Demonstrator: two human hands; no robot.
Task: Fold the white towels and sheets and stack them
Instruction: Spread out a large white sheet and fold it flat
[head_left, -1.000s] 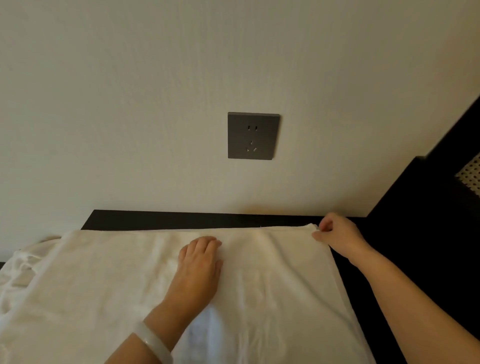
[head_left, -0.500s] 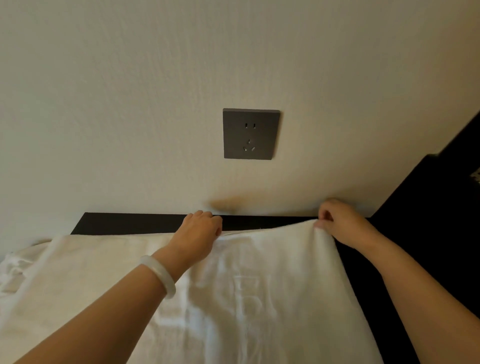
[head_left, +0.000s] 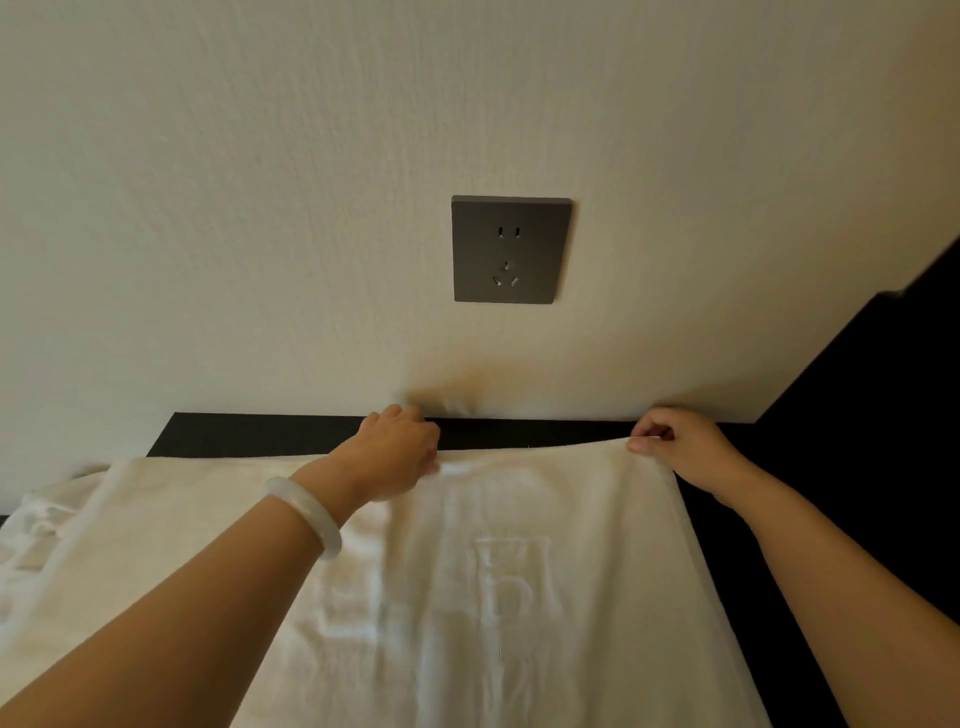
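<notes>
**Far Edge Pinched Up, Fold Could Go Crooked**

Big white towel (head_left: 467, 597) spread flat on the dark table (head_left: 249, 436), running from the near side out to the far side by the wall (head_left: 260, 208). Far edge lifted a little off the table. Raised letters showing in the middle of the cloth.

Left hand (head_left: 400, 447) with fingers curled down over the far edge, gripping it about halfway along. Right hand (head_left: 675, 441) pinching the far right corner between thumb and fingers. Pale bangle (head_left: 306, 514) on the left wrist.

Looks like the start of a fold: bringing the far edge back to the near side.

Things that could go wrong:

- Holding the middle and not the far left corner. Could leave the left part lying behind, so a crooked fold with edges that do not meet.
- Only a small pinch on the right corner. Could slip out with a fast pull, and then a floppy corner.
- Pulling one hand quicker than the other. Could twist the cloth and make wrinkles.
- Crumpled white cloth (head_left: 31, 530) just beside the towel on the left. Could get dragged along or tucked inside the fold.
- Right side close to the table's edge. Could slide off if tugged that way.

Best to go slow, keep both hands level, and smooth flat after.
</notes>
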